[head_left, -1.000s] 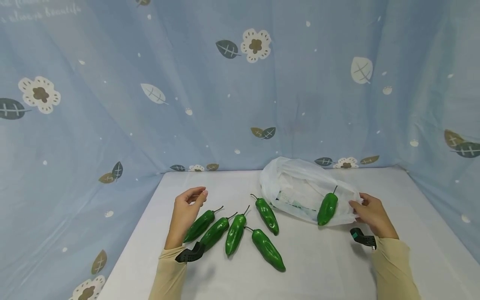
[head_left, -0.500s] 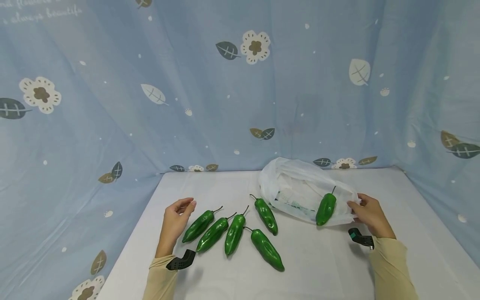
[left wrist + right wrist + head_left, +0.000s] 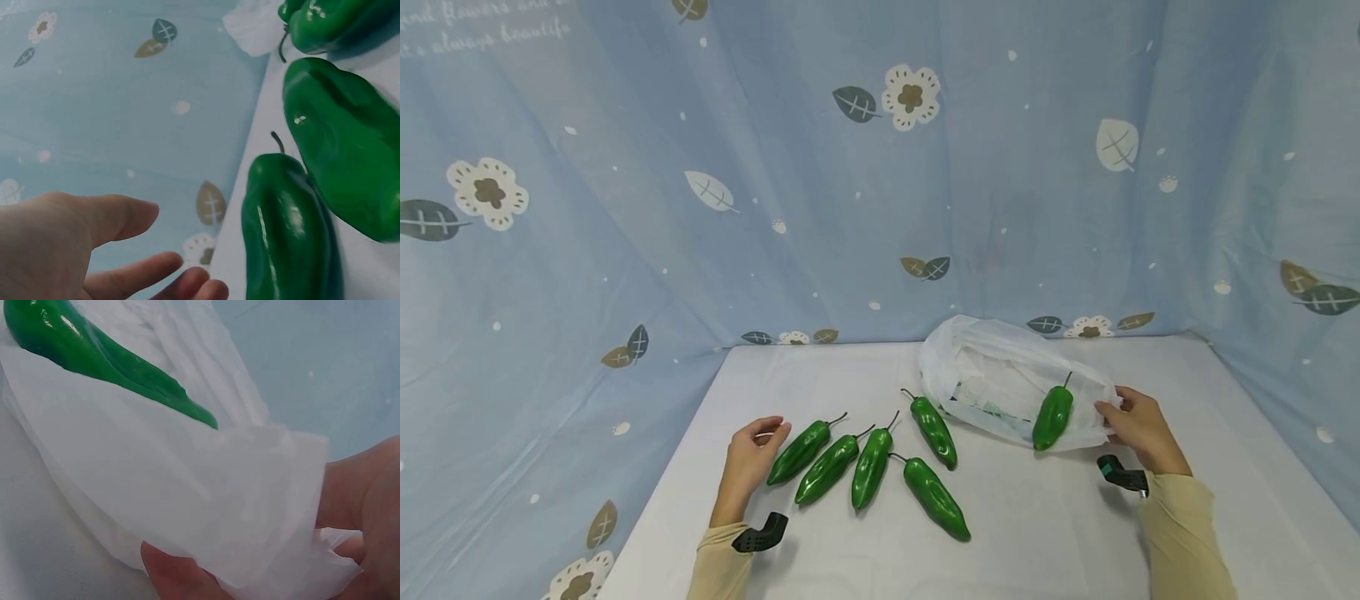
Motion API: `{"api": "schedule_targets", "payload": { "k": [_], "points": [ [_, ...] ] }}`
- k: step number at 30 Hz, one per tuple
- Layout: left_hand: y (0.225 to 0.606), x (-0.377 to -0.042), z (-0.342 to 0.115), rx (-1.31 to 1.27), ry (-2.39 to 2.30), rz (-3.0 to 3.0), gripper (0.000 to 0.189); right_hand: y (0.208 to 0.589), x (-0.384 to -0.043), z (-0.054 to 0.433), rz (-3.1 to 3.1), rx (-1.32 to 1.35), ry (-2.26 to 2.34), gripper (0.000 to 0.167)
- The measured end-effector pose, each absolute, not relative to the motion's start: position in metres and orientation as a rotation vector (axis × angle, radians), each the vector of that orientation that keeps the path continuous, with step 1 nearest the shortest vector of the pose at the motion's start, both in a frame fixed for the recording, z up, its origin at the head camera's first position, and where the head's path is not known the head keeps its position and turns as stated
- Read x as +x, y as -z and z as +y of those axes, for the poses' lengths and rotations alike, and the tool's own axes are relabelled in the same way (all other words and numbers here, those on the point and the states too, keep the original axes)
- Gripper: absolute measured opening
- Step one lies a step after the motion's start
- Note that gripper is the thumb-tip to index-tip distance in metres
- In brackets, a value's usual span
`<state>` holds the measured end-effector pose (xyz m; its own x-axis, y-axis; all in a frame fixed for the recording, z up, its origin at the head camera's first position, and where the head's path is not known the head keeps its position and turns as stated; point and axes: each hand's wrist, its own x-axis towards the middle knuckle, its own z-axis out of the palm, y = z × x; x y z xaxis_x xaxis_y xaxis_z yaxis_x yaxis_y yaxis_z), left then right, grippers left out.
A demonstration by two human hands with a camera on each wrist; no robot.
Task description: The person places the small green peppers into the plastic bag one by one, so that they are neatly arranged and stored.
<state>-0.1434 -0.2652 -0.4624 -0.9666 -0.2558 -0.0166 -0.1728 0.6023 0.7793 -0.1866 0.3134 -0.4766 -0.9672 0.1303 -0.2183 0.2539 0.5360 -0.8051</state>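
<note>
The right hand (image 3: 1144, 429) is pinching the plastic bag's (image 3: 1024, 354) right edge, probably to steady it around the single pepper (image 3: 1053, 417) lying there, while the left hand (image 3: 747, 463), empty and loosely parted, is hovering left of the bag, beyond five spread peppers (image 3: 872, 468).

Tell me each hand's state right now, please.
Left hand: open, holding nothing, beside a green pepper.
Right hand: closed, holding the edge of the white bag.
</note>
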Motion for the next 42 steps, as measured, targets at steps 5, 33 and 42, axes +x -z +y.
{"api": "schedule_targets", "payload": {
  "k": [5,33,42],
  "points": [
    [0.47,-0.141,-0.267,0.36,1.249,-2.782,0.046,0.478,-0.187,0.313,2.624,0.333,1.419,0.064],
    [0.477,-0.13,-0.27,0.235,1.151,-2.931,0.048,0.478,-0.186,0.314,2.644,0.306,1.409,0.064],
    [0.479,-0.13,-0.271,0.235,1.163,-2.937,0.05,0.479,-0.185,0.314,2.649,0.31,1.408,0.064]
  ]
}}
